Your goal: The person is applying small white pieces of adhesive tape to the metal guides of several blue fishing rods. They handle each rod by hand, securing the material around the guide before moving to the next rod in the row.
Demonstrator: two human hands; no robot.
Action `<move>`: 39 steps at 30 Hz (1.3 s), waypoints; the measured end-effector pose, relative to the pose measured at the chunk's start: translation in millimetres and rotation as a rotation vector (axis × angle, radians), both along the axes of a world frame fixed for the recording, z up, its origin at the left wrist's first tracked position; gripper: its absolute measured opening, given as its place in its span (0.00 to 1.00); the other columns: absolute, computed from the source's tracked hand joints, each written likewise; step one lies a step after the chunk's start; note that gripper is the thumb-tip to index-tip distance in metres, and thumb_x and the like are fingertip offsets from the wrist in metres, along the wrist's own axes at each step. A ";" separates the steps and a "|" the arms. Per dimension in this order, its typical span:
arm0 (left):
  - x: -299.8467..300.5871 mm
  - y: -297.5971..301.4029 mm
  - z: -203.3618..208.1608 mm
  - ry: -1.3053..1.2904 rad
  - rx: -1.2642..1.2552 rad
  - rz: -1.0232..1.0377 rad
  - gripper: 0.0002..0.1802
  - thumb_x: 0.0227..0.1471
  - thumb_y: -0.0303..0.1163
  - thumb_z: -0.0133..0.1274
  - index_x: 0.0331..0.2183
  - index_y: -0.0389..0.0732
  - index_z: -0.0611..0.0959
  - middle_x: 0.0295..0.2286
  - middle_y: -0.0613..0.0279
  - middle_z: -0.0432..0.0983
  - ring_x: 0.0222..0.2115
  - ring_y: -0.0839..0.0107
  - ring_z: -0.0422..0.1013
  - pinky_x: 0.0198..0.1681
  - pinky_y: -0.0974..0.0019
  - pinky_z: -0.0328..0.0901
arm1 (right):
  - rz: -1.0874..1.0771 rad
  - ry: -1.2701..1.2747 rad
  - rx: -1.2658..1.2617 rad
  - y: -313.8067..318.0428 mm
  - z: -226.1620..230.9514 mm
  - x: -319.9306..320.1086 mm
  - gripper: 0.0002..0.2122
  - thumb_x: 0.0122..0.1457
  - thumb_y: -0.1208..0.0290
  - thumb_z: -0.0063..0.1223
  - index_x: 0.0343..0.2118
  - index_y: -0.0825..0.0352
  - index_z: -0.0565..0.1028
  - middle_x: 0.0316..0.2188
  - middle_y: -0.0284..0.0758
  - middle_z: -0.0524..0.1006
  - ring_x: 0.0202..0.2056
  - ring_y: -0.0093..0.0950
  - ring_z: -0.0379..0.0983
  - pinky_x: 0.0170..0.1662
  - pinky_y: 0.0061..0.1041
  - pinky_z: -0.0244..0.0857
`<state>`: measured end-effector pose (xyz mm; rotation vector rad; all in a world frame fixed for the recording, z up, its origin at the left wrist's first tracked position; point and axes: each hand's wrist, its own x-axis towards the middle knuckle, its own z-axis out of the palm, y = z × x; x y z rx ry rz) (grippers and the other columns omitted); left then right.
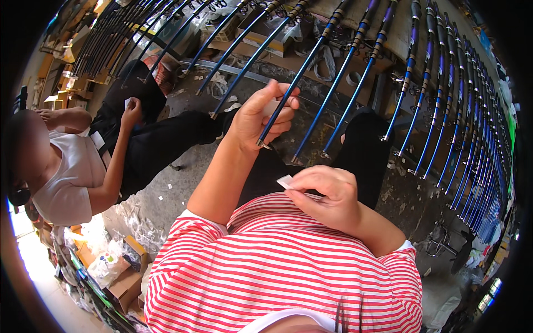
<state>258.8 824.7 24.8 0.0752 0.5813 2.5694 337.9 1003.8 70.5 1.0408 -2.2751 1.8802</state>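
Observation:
My left hand [256, 119] is closed around the lower end of a blue fishing rod [300, 75], just above its metal tip ring. Against that palm shows a whitish piece [270, 108], partly hidden by the rod and fingers. Between thumb and fingertips, my right hand [330, 194] pinches a small flat white piece [285, 181], whose material I cannot make out. It is held apart from the rods, below the tips of two neighbouring blue rods [325, 102].
More rods [427, 105] hang in a long row, curving left and right. At the left sits a co-worker [72, 172] in a white shirt, holding a small white piece. Cardboard boxes [125, 283] and plastic bags [105, 266] lie at the lower left. White scraps dot the floor [177, 183].

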 end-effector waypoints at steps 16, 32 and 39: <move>31.1 -9.6 -14.3 -0.077 0.255 -0.144 0.16 0.54 0.30 0.44 0.41 0.28 0.74 0.24 0.64 0.71 0.13 0.87 0.52 0.13 0.83 0.49 | -0.033 -0.083 -0.144 -35.1 -29.5 1.9 0.07 0.46 0.83 0.57 0.28 0.71 0.72 0.28 0.42 0.77 0.27 0.29 0.76 0.29 0.20 0.70; 33.1 -10.6 -12.0 -0.085 0.221 -0.123 0.11 0.51 0.29 0.49 0.35 0.31 0.77 0.21 0.62 0.72 0.10 0.90 0.50 0.11 0.85 0.48 | 0.020 0.018 -0.063 -41.4 -23.9 -2.7 0.05 0.47 0.82 0.57 0.27 0.70 0.72 0.28 0.43 0.78 0.27 0.26 0.77 0.27 0.17 0.69; 32.9 -14.4 -12.8 -0.063 0.181 -0.135 0.12 0.52 0.30 0.48 0.36 0.30 0.75 0.19 0.65 0.67 0.13 0.87 0.53 0.14 0.83 0.51 | 0.006 -0.012 -0.066 -42.6 -23.6 -1.0 0.07 0.46 0.80 0.59 0.28 0.69 0.72 0.28 0.43 0.77 0.26 0.30 0.77 0.27 0.20 0.70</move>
